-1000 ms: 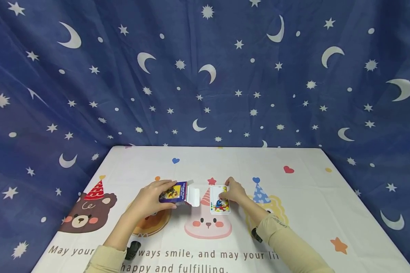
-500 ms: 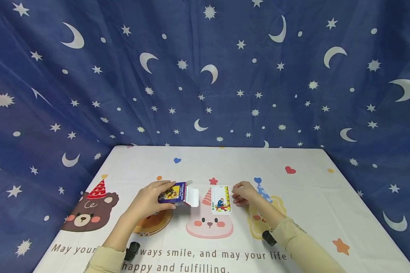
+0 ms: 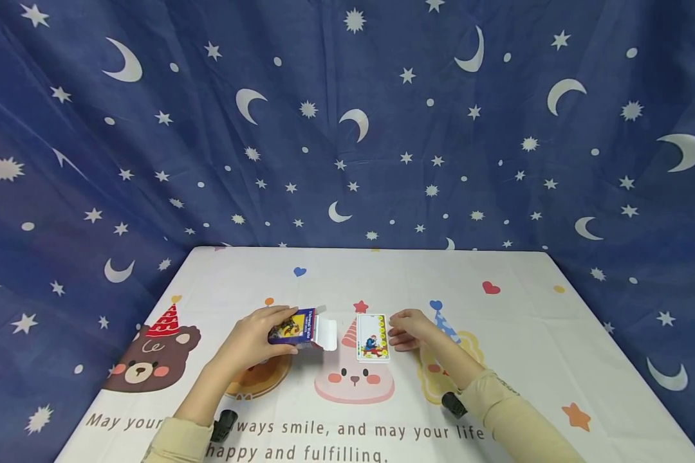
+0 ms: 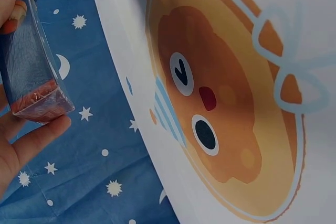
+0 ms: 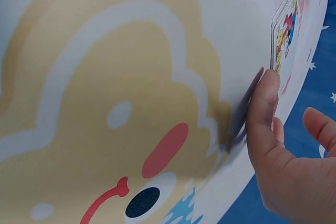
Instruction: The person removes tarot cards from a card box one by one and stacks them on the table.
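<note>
My left hand [image 3: 257,334] grips a dark blue card box [image 3: 294,326] with a yellow picture, its white end flap [image 3: 327,334] standing open toward the right. In the left wrist view, fingers [image 4: 42,137] hold the clear-wrapped box [image 4: 37,61] above the tablecloth. A stack of picture cards [image 3: 372,337] lies face up to the right of the flap. My right hand [image 3: 412,330] is beside the stack's right edge, fingers bent slightly and pinching nothing. Seen from the right wrist, a fingertip [image 5: 270,82] is at the near edge of the cards [image 5: 286,30]; contact is unclear.
A white tablecloth [image 3: 266,276] printed with cartoon faces and lettering covers the table. Behind it hangs a blue curtain [image 3: 301,128] with moons and stars. A black device [image 3: 224,424] sits at the left wrist, another black device [image 3: 454,405] at the right.
My right hand has come off the top of the cards to their right side, then edged slightly left toward them. My left hand and the box have stayed in place.
</note>
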`<state>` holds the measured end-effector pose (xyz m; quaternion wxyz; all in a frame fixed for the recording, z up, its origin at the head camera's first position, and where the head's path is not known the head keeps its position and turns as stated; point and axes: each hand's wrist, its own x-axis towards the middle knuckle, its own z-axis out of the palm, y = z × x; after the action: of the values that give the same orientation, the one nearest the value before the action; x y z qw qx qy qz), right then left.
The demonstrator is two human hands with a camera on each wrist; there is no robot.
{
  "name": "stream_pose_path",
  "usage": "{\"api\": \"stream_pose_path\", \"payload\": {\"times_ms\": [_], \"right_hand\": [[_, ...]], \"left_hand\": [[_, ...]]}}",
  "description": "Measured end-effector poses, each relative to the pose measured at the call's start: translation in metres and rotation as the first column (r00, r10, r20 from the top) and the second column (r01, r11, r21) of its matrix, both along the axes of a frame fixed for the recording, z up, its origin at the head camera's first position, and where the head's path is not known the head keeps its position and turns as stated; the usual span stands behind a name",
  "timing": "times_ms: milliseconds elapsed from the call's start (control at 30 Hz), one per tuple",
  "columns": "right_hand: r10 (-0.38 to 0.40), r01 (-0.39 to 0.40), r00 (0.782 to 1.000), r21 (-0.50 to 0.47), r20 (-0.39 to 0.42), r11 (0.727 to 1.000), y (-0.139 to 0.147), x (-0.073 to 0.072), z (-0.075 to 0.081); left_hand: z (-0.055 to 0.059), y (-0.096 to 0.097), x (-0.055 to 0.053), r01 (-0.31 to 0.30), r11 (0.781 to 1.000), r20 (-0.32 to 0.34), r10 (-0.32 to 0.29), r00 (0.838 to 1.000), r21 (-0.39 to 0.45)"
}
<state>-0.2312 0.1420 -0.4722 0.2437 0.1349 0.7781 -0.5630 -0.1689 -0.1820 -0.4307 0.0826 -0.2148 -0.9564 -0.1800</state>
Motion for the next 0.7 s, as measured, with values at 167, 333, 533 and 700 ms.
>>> {"api": "stream_pose_path", "payload": {"times_ms": [167, 333, 533, 700], "right_hand": [[0.000, 0.000, 1.000, -0.003, 0.011, 1.000, -0.002, -0.001, 0.000], [-0.005, 0.006, 0.999, 0.014, -0.039, 1.000, -0.002, -0.001, -0.001], [0.099, -0.022, 0.955, 0.267, -0.279, 0.963, -0.017, 0.003, -0.005], [0.213, 0.013, 0.901, 0.515, -0.378, 0.857, -0.045, 0.007, -0.010]], "left_hand": [[-0.001, -0.001, 0.000, -0.002, 1.000, 0.003, 0.002, 1.000, -0.001], [-0.001, 0.001, -0.001, -0.004, 1.000, 0.010, 0.004, 1.000, -0.002], [-0.001, 0.003, -0.001, -0.010, 1.000, 0.029, 0.010, 1.000, 0.001], [-0.002, 0.004, 0.000, -0.011, 1.000, 0.034, 0.011, 0.999, 0.013]]}}
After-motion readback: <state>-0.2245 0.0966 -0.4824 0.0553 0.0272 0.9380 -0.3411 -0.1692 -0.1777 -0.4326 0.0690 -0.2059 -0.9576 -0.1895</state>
